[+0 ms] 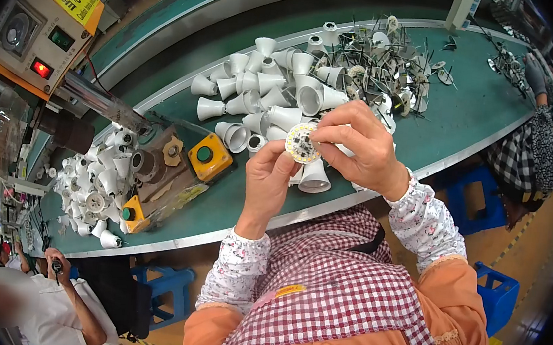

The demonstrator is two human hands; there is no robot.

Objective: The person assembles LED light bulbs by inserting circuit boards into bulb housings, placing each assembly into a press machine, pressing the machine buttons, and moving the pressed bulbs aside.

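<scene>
A round LED circuit board (302,142), white with small yellow chips round its rim and dark parts in the middle, is held up over the bench. My left hand (266,179) pinches its lower left edge between thumb and fingers. At its right side, the closed fingertips of my right hand (362,149) are also on the board. Just below and behind lies a white cone-shaped lamp housing (316,179). Many more white housings (277,98) are heaped beyond my hands. A pile of boards with metal plates and dark wires (393,67) spreads behind my right hand.
To the left stands a press machine (40,37) with a lit red switch. Its base has two yellow button boxes, one with a green button (205,154). Another heap of housings (92,181) lies beside it. Co-workers sit left (57,311) and right (525,143).
</scene>
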